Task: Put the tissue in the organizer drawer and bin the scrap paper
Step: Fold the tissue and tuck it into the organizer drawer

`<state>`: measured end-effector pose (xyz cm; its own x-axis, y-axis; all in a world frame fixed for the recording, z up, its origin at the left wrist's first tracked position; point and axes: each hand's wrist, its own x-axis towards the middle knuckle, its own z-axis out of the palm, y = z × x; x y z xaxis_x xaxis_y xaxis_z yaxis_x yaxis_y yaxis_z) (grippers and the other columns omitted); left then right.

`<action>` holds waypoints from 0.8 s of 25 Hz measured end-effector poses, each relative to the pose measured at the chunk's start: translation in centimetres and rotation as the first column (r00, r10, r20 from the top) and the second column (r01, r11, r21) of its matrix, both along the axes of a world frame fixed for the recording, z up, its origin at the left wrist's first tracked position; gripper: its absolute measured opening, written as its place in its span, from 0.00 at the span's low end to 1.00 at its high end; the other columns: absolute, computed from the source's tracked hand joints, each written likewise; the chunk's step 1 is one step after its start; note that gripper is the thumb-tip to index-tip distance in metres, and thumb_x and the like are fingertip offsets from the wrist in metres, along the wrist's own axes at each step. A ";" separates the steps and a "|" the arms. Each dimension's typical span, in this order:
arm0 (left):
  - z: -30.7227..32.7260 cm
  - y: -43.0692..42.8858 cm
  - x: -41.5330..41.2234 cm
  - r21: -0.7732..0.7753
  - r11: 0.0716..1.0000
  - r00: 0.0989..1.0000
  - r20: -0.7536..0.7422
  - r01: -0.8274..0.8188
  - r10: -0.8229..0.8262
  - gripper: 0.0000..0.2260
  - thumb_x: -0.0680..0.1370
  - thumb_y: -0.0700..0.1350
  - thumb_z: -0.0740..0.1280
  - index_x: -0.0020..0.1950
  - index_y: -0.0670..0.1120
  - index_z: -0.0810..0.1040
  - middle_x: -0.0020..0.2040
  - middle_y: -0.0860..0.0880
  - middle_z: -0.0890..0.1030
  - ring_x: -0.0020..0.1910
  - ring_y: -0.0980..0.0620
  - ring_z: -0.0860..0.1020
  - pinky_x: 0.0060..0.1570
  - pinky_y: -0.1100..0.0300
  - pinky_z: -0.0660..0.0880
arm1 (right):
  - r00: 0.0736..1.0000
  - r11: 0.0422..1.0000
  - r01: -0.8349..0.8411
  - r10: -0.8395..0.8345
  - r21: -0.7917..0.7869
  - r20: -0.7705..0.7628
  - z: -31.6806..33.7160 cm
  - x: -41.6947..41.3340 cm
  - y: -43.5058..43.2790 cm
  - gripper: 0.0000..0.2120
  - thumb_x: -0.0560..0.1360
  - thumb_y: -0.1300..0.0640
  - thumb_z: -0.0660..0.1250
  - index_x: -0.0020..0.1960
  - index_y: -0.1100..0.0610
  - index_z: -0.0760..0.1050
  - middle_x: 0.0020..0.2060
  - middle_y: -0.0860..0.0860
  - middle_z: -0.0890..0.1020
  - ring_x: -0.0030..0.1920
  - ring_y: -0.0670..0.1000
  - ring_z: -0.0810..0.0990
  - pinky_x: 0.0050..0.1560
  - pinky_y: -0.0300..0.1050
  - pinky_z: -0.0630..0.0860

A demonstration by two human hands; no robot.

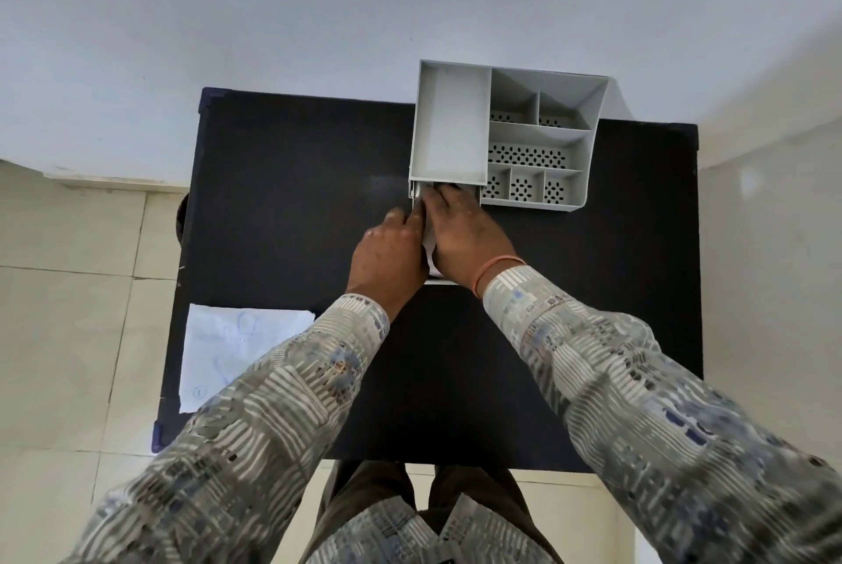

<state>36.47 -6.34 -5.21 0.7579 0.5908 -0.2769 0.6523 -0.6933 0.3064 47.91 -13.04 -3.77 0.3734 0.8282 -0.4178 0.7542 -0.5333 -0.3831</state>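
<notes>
Tissue step in hand: both hands press the white tissue into the pulled-out drawer at the grey organizer's near side, the left hand and right hand laid flat on it, fingers loosely spread. Next, probably: shut the drawer, then fetch the scrap paper, lying well apart from the organizer on the worktop.

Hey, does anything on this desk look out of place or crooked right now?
Only the scrap paper: it overhangs the near-left edge of the black table, with a ragged right edge. The grey organizer sits straight.
</notes>
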 end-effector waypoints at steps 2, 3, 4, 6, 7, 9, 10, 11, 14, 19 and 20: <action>0.2 0.6 0.6 -0.025 0.999 0.998 -0.054 0.024 -0.025 0.16 0.78 0.36 0.66 0.66 0.40 0.80 0.58 0.39 0.79 0.50 0.35 0.84 0.53 0.46 0.79 | 0.999 0.998 -0.042 0.043 -0.056 0.026 -0.3 -0.5 -0.3 0.34 0.80 0.61 0.63 0.84 0.56 0.56 0.80 0.61 0.65 0.81 0.64 0.62 0.77 0.60 0.67; 0.4 0.7 0.9 -0.038 0.999 0.996 -0.075 0.036 -0.039 0.15 0.78 0.35 0.66 0.64 0.40 0.81 0.60 0.38 0.78 0.50 0.35 0.84 0.54 0.47 0.79 | 0.998 0.995 -0.036 0.040 -0.094 0.038 -0.5 -0.6 -0.3 0.34 0.80 0.61 0.63 0.84 0.54 0.56 0.80 0.60 0.64 0.81 0.64 0.62 0.77 0.61 0.68; 0.4 0.8 1.1 -0.056 0.998 0.995 -0.085 0.041 -0.045 0.14 0.78 0.35 0.66 0.64 0.40 0.81 0.61 0.38 0.77 0.50 0.35 0.83 0.54 0.46 0.78 | 0.998 0.994 -0.025 0.031 -0.111 0.054 -0.6 -0.7 0.0 0.32 0.81 0.60 0.63 0.83 0.54 0.58 0.79 0.60 0.65 0.80 0.64 0.63 0.75 0.61 0.70; 0.2 0.9 1.1 -0.096 0.995 0.997 -0.075 0.015 -0.023 0.14 0.78 0.36 0.65 0.63 0.40 0.81 0.60 0.37 0.77 0.50 0.32 0.83 0.54 0.45 0.79 | 0.996 0.992 -0.013 0.024 -0.129 0.084 -0.5 -0.5 0.8 0.26 0.82 0.58 0.61 0.80 0.54 0.64 0.75 0.59 0.69 0.76 0.64 0.68 0.66 0.61 0.77; 0.1 0.9 1.1 -0.111 0.994 0.998 -0.062 0.000 -0.007 0.14 0.78 0.36 0.65 0.63 0.40 0.80 0.60 0.37 0.76 0.50 0.31 0.82 0.53 0.44 0.79 | 0.996 0.989 -0.010 0.023 -0.144 0.083 -0.4 -0.3 1.2 0.23 0.82 0.57 0.60 0.78 0.55 0.67 0.72 0.59 0.71 0.74 0.64 0.70 0.63 0.62 0.79; -0.1 0.9 0.7 -0.137 0.990 0.999 -0.054 -0.012 0.005 0.16 0.78 0.35 0.64 0.65 0.40 0.80 0.59 0.36 0.76 0.50 0.30 0.82 0.53 0.43 0.79 | 0.997 0.991 -0.007 0.017 -0.136 0.069 -0.4 0.0 1.6 0.21 0.82 0.57 0.58 0.75 0.56 0.70 0.69 0.60 0.74 0.71 0.65 0.72 0.63 0.62 0.79; -0.1 0.8 0.6 -0.146 0.989 0.998 -0.057 -0.012 0.004 0.16 0.78 0.35 0.63 0.66 0.40 0.79 0.59 0.36 0.76 0.50 0.30 0.82 0.54 0.43 0.79 | 0.997 0.995 -0.009 0.017 -0.104 0.075 -0.4 0.0 1.6 0.22 0.82 0.58 0.57 0.75 0.56 0.69 0.68 0.61 0.75 0.70 0.65 0.73 0.63 0.63 0.78; 0.0 0.8 0.4 -0.148 0.989 0.998 -0.062 -0.010 0.000 0.17 0.78 0.35 0.63 0.66 0.40 0.79 0.59 0.36 0.76 0.51 0.30 0.82 0.54 0.43 0.79 | 0.997 0.997 -0.016 0.022 -0.069 0.079 -0.4 0.0 1.5 0.24 0.81 0.59 0.58 0.77 0.56 0.67 0.68 0.61 0.76 0.70 0.66 0.74 0.65 0.63 0.78; 0.0 0.7 0.3 -0.146 0.989 0.995 -0.094 0.021 -0.035 0.17 0.79 0.35 0.63 0.68 0.39 0.77 0.60 0.36 0.76 0.52 0.31 0.82 0.55 0.43 0.79 | 0.992 0.993 -0.067 0.077 -0.101 0.104 -0.6 -0.4 0.9 0.30 0.80 0.59 0.61 0.81 0.56 0.60 0.74 0.60 0.72 0.75 0.63 0.70 0.73 0.62 0.71; 1.0 0.2 -1.1 -0.156 0.987 0.999 -0.045 0.022 -0.029 0.23 0.83 0.47 0.59 0.79 0.45 0.68 0.60 0.39 0.78 0.54 0.31 0.82 0.53 0.41 0.80 | 0.999 0.995 -0.041 0.043 -0.087 0.019 -0.4 0.2 1.5 0.28 0.81 0.58 0.61 0.80 0.57 0.62 0.75 0.59 0.72 0.76 0.62 0.70 0.77 0.59 0.66; 1.2 0.2 -1.7 -0.097 0.994 0.998 -0.041 0.051 -0.055 0.27 0.84 0.53 0.57 0.83 0.47 0.63 0.61 0.40 0.78 0.53 0.32 0.83 0.50 0.42 0.80 | 0.997 1.000 -0.021 0.019 -0.022 -0.079 0.3 0.5 1.0 0.30 0.79 0.61 0.63 0.80 0.57 0.63 0.75 0.59 0.73 0.76 0.62 0.70 0.77 0.55 0.66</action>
<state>34.72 -6.17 -4.01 0.7732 0.5195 -0.3636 0.6298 -0.6960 0.3448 48.39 -12.01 -3.43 0.3223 0.8249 -0.4644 0.7327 -0.5280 -0.4294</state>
